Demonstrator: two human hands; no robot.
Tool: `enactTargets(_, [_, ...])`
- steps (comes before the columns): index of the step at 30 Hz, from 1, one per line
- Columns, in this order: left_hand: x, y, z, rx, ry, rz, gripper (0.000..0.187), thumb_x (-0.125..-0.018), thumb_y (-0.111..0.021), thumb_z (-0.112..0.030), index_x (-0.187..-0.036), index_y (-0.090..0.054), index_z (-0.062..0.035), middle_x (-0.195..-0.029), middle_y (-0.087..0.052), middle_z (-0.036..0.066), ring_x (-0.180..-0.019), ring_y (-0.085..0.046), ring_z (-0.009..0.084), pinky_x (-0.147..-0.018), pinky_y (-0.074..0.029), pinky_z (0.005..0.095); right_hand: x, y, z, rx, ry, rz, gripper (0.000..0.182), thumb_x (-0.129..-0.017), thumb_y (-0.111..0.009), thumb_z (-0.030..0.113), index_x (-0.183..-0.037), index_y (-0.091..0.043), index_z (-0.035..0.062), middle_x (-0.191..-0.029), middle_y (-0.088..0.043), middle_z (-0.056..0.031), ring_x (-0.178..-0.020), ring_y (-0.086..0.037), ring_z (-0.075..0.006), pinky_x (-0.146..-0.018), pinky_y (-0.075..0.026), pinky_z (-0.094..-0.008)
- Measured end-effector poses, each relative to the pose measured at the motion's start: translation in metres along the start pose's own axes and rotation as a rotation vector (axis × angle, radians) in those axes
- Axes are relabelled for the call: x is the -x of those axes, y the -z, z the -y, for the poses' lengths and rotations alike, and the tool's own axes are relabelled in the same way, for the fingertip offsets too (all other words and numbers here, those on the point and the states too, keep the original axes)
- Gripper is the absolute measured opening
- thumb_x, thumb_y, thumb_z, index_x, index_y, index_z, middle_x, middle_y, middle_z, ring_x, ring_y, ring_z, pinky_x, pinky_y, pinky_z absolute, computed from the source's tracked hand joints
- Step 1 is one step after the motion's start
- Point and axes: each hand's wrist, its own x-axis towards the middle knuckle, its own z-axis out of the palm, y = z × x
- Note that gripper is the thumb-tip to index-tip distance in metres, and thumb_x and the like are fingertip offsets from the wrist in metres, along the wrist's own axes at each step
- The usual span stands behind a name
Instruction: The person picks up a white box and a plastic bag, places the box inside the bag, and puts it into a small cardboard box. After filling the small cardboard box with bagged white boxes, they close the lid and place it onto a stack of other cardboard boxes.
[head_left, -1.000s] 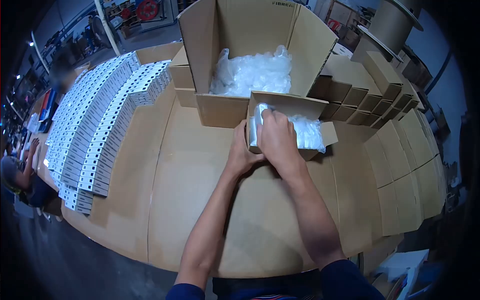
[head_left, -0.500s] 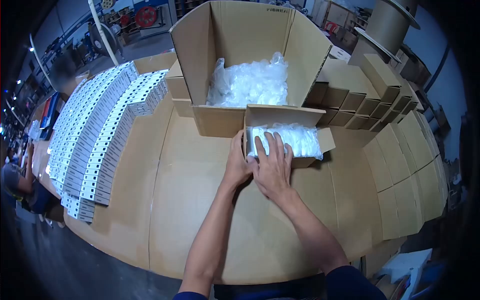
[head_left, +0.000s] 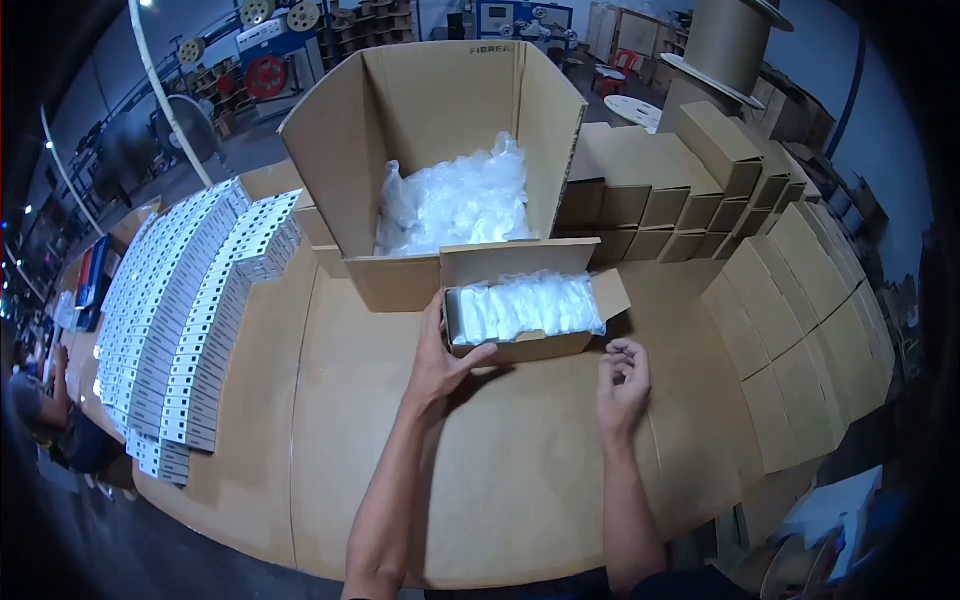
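A small cardboard box [head_left: 520,351] stands with its lid raised at the back and its right end flap out. Clear plastic-wrapped packets [head_left: 525,306] fill it in a row. My left hand [head_left: 440,365] grips the box's left end, thumb along the front and fingers on the side. Just off the right front corner, my right hand [head_left: 624,380] hovers with its fingers curled in, and nothing shows in it. Behind the small box is a large open carton [head_left: 400,285] with a heap of clear plastic bags [head_left: 460,205] inside.
Rows of white printed boxes [head_left: 190,330] are stacked at the left of the cardboard-covered table [head_left: 350,470]. Long brown cartons [head_left: 680,205] lie stacked behind on the right, with more closed cartons [head_left: 790,330] at the right edge. A person [head_left: 50,400] is at the far left.
My right hand has lifted off the packets and moved right, beyond the box, its fingers curling. My left hand stays on the box's left end. The head view has shifted.
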Motion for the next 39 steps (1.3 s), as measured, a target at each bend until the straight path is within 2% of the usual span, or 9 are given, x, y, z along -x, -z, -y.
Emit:
enactTargets(2, [-0.001, 0.0, 0.002, -0.118, -0.02, -0.01, 0.105, -0.073, -0.092, -0.012, -0.155, -0.029, 0.0009, -0.148, -0.046, 0.018, -0.138, -0.049, 0.0288, -0.117, -0.041, 0.0396, -0.027, 0.013, -0.038, 0.201, 0.131, 0.187, 0.052, -0.087, -0.066, 0.0, -0.137, -0.051, 0.0012, -0.129, -0.062, -0.0148, -0.112, -0.065, -0.0227, -0.09, -0.054, -0.0317])
enactTargets(5, [-0.006, -0.003, -0.016, -0.02, -0.009, 0.038, 0.095, -0.076, -0.09, -0.011, -0.152, -0.034, 0.0003, -0.143, -0.056, 0.016, -0.136, -0.051, 0.0259, -0.116, -0.04, 0.039, -0.052, 0.01, -0.025, -0.203, -0.149, 0.577, 0.075, -0.084, -0.073, 0.001, -0.15, -0.037, 0.0014, -0.146, -0.05, -0.0159, -0.122, -0.06, -0.0236, -0.096, -0.053, -0.0347])
enactTargets(8, [-0.006, -0.002, -0.011, 0.005, 0.002, 0.049, 0.091, -0.078, -0.089, -0.012, -0.151, -0.036, 0.0, -0.145, -0.056, 0.015, -0.135, -0.053, 0.0257, -0.117, -0.04, 0.0392, -0.083, 0.002, -0.032, 0.07, 0.204, 0.61, 0.089, -0.08, -0.079, 0.004, -0.154, -0.029, 0.0002, -0.152, -0.044, -0.0154, -0.121, -0.06, -0.0241, -0.1, -0.051, -0.0369])
enactTargets(9, [-0.008, 0.0, -0.009, -0.007, -0.029, 0.085, 0.09, -0.078, -0.089, -0.014, -0.151, -0.037, 0.0002, -0.144, -0.056, 0.016, -0.134, -0.053, 0.0261, -0.116, -0.04, 0.0388, -0.082, 0.0, -0.024, -0.221, 0.109, 0.641, 0.086, -0.077, -0.086, 0.011, -0.148, -0.039, -0.0023, -0.146, -0.051, -0.0145, -0.116, -0.061, -0.0234, -0.103, -0.049, -0.0386])
enactTargets(14, [0.022, 0.001, -0.018, 0.004, 0.067, 0.153, 0.094, -0.073, -0.093, -0.022, -0.148, -0.04, 0.0005, -0.143, -0.055, 0.017, -0.135, -0.052, 0.0266, -0.116, -0.039, 0.0392, -0.068, 0.034, -0.016, 0.008, 0.043, 0.743, 0.082, -0.069, -0.094, 0.021, -0.137, -0.054, -0.0025, -0.127, -0.064, -0.0139, -0.121, -0.058, -0.0228, -0.106, -0.046, -0.0382])
enactTargets(20, [0.097, -0.021, -0.084, -0.204, 0.007, 0.224, 0.099, -0.063, -0.098, -0.025, -0.143, -0.046, 0.0005, -0.138, -0.059, 0.017, -0.129, -0.056, 0.0301, -0.113, -0.043, 0.041, 0.0, 0.097, -0.009, 0.167, 0.152, 0.762, 0.107, -0.066, -0.099, 0.033, -0.15, -0.042, -0.0015, -0.147, -0.052, -0.0187, -0.136, -0.049, -0.0316, -0.113, -0.041, -0.0407])
enactTargets(24, [0.127, -0.034, -0.119, -0.31, 0.073, 0.189, 0.111, -0.054, -0.102, -0.029, -0.144, -0.044, 0.0015, -0.136, -0.059, 0.019, -0.129, -0.057, 0.0327, -0.112, -0.043, 0.0423, 0.018, 0.122, 0.001, 0.146, 0.213, 0.762, 0.113, -0.064, -0.099, 0.042, -0.142, -0.029, 0.0008, -0.135, -0.049, -0.0209, -0.13, -0.051, -0.0346, -0.11, -0.042, -0.0437])
enactTargets(25, [0.13, -0.035, -0.113, -0.366, 0.064, 0.16, 0.116, -0.051, -0.103, -0.029, -0.144, -0.041, 0.003, -0.136, -0.058, 0.021, -0.129, -0.056, 0.0348, -0.112, -0.044, 0.0429, 0.018, 0.125, -0.005, 0.301, 0.29, 0.81, 0.105, -0.064, -0.098, 0.048, -0.127, -0.027, 0.0036, -0.121, -0.046, -0.0187, -0.117, -0.052, -0.0326, -0.105, -0.043, -0.0433])
enactTargets(39, [0.111, -0.045, -0.111, -0.361, 0.238, 0.158, 0.113, -0.055, -0.102, -0.036, -0.133, -0.036, 0.0124, -0.129, -0.057, 0.03, -0.123, -0.059, 0.0354, -0.108, -0.048, 0.0413, 0.007, 0.103, 0.03, 0.335, 0.292, 0.858, 0.095, -0.059, -0.098, 0.054, -0.111, -0.038, 0.0032, -0.107, -0.041, -0.0134, -0.103, -0.045, -0.0279, -0.097, -0.041, -0.0396])
